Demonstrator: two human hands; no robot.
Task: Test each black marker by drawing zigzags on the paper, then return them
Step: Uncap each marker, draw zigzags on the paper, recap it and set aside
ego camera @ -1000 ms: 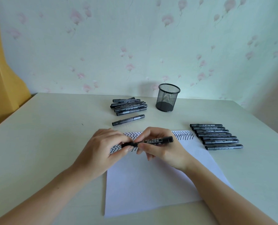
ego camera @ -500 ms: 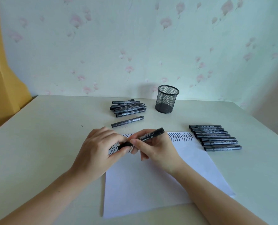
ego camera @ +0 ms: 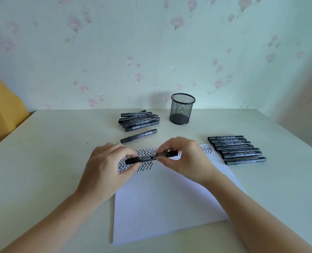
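Both hands on one black marker (ego camera: 150, 157) over the paper (ego camera: 162, 203).
L hand (ego camera: 107, 168) pinches its cap end, R hand (ego camera: 186, 159) pinches the barrel; marker lies level above the zigzags (ego camera: 144, 152). Beyond L hand: loose marker pile (ego camera: 139, 120) plus single marker (ego camera: 138, 136). Beyond R hand: mesh cup (ego camera: 182, 111), looks empty. Right of R hand: marker row (ego camera: 237, 149) on tabletop (ego camera: 42, 152).

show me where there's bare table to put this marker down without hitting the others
Bare table runs wide left of the left hand, and again right of the paper, nearer than the neat marker row. It is crowded behind the hands: the loose marker pile, a single marker and the mesh cup.
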